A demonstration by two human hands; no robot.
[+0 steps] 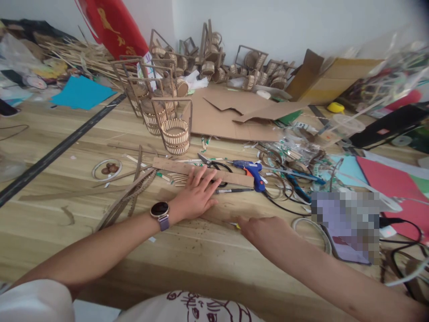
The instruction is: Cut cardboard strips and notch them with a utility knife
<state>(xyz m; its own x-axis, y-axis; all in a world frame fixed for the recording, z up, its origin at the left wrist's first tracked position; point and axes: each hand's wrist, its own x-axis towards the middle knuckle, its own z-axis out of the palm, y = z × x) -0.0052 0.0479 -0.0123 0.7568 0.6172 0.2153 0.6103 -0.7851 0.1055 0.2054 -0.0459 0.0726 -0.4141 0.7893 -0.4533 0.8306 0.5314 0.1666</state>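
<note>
My left hand (197, 192) lies flat with its fingers spread. Its fingertips rest over a long cardboard strip (236, 177), and its palm is near a thin brown strip (216, 219). My right hand (259, 230) is closed around a small yellow craft knife (237, 225); most of its handle is hidden in the fist, and its blade points left toward the brown strip. Just beyond the left hand are black-handled scissors (226, 170), partly under the cardboard strip, and a blue glue gun (257, 174). Small wooden sticks (176, 179) lie beside the fingers.
A small slatted bucket (176, 136) with a tall handle stands behind the hands, with several more along the wall. Cardboard sheets (221, 116) lie at the back. Curved brown strips (124, 201) are at left; a tape ring (107, 170) encircles brown beads. A phone-like object (348, 250) lies right.
</note>
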